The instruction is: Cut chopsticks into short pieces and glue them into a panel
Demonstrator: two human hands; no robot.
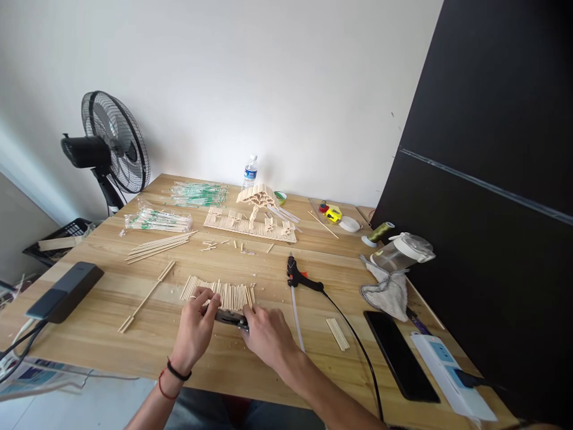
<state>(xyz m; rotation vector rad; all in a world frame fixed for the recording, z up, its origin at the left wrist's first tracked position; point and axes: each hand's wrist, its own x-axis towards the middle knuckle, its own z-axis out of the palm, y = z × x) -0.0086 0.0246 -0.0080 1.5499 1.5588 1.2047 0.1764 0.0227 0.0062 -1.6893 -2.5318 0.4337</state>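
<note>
Near the front edge of the table, my left hand grips one end of a dark, narrow metal tool. My right hand closes on its other end; I cannot make out the tool's exact kind. Just beyond it lies a row of short wooden sticks, side by side, its near edge partly hidden by my fingers and the tool. Left of the row rests a long thin stick with short pieces at both ends. A black hot glue gun lies to the right, a glue stick extending from it.
A stick-built model stands behind, near a water bottle. Bagged sticks and loose sticks lie left. The glue gun's cable runs past a phone and power strip at right.
</note>
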